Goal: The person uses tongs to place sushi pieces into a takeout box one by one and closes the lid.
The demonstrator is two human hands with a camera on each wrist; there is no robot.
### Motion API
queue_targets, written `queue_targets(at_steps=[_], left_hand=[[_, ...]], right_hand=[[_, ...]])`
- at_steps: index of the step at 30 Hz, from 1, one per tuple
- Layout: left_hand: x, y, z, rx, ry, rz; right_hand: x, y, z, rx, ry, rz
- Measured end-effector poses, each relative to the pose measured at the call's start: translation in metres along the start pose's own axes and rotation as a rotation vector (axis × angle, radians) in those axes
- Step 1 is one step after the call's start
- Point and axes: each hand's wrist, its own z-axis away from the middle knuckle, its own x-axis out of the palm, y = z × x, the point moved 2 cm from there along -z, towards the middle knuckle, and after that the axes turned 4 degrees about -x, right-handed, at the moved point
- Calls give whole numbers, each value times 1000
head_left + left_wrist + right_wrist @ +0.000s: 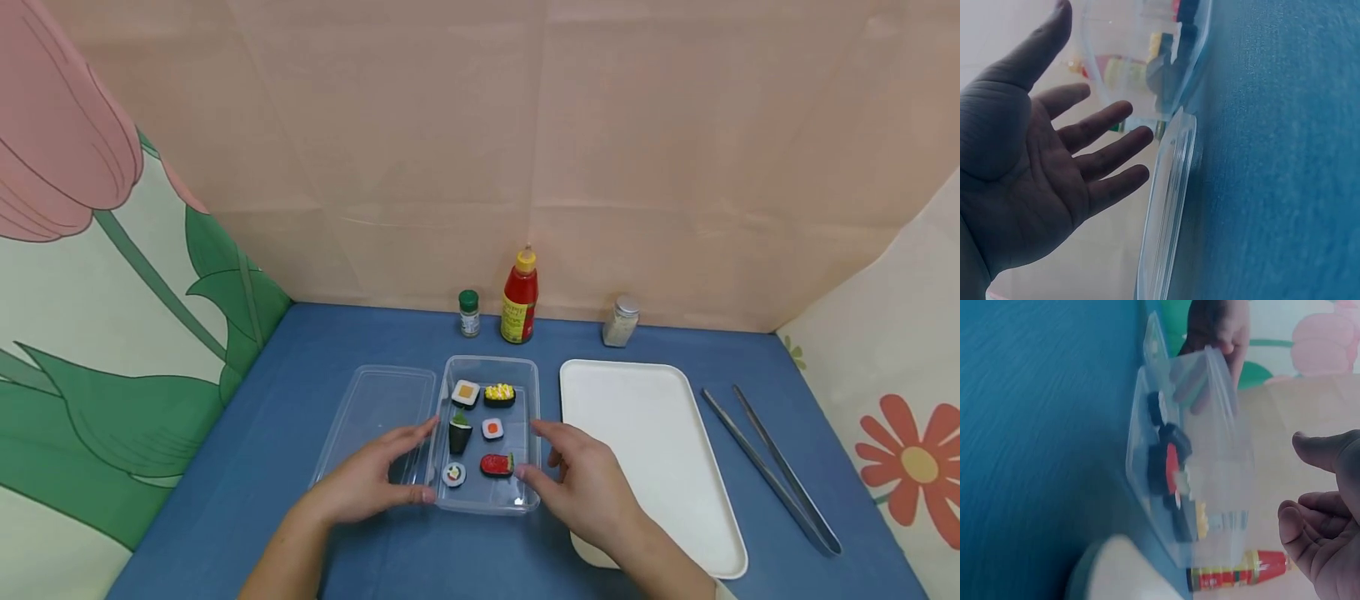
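Observation:
A clear plastic box (487, 502) stands on the blue table and holds several small sushi pieces, among them a red-topped one (496, 465), a yellow-topped one (499, 394) and a dark cone-shaped hand roll (460, 436). My left hand (365, 482) is at the box's left side, its fingers spread and its palm bare in the left wrist view. On the other side, my right hand (588, 477) faces the box with thumb out and fingers loosely bent, grasping nothing. In the right wrist view, a gap shows between those fingers (1294, 528) and the box wall.
A clear lid (386, 396) lies left of the box, partly behind my left hand. To the right are a white tray (630, 396), under my right forearm, and metal tongs (780, 475). A green-capped jar (469, 315), red sauce bottle (520, 298) and shaker (621, 322) line the back.

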Motion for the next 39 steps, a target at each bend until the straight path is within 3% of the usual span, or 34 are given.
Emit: queue_targets(at_steps=[5, 20, 25, 34, 39], left_hand=[[-3, -5, 6, 25, 27, 22], [-22, -27, 29, 84, 185, 24], [-31, -35, 37, 109, 229, 29], [-41, -52, 49, 66, 277, 24], [-45, -61, 56, 16, 290, 5]], right_hand=[[8, -10, 0, -10, -30, -40], [44, -47, 4, -195, -174, -171], [56, -57, 7, -215, -207, -184], [80, -61, 6, -289, -326, -218], [92, -66, 6, -354, -331, -228]])
